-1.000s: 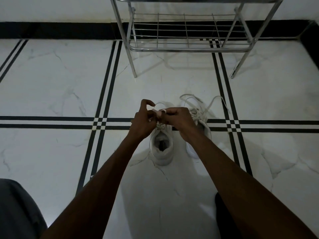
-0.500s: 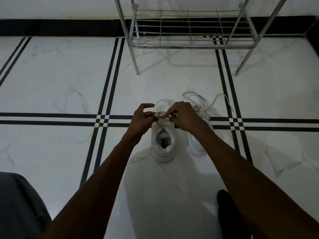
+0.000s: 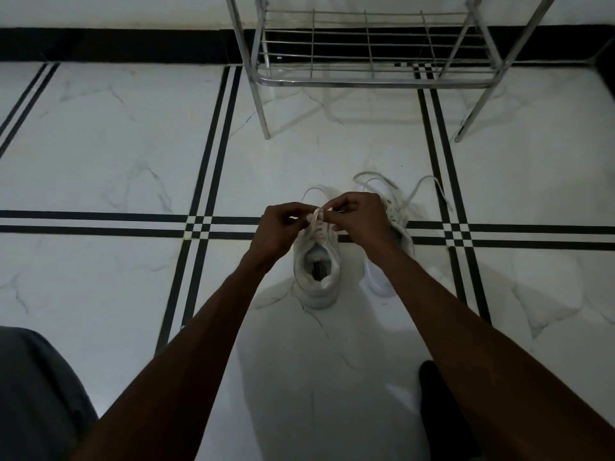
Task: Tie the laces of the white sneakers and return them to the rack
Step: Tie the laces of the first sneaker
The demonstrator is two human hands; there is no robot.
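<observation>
Left hand (image 3: 278, 227) & right hand (image 3: 357, 216) each pinch the laces (image 3: 316, 218) over the near white sneaker (image 3: 317, 271) on the floor (image 3: 100, 154); knot hidden. Second sneaker (image 3: 396, 234) partly behind right wrist. Rack (image 3: 372, 79) top cut off.

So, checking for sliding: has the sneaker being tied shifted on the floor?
No. The sneaker sits as before, its laced part across the black stripes and its heel on the near side.

Two white sneakers side by side on the floor, heels toward the camera. Left sneaker (image 3: 316, 274): laces (image 3: 315, 218) pulled up over the tongue, pinched. Right sneaker (image 3: 389, 261): laces (image 3: 412, 194) loose, sprawled. Rack (image 3: 372, 78) beyond, shelf bare.
</observation>
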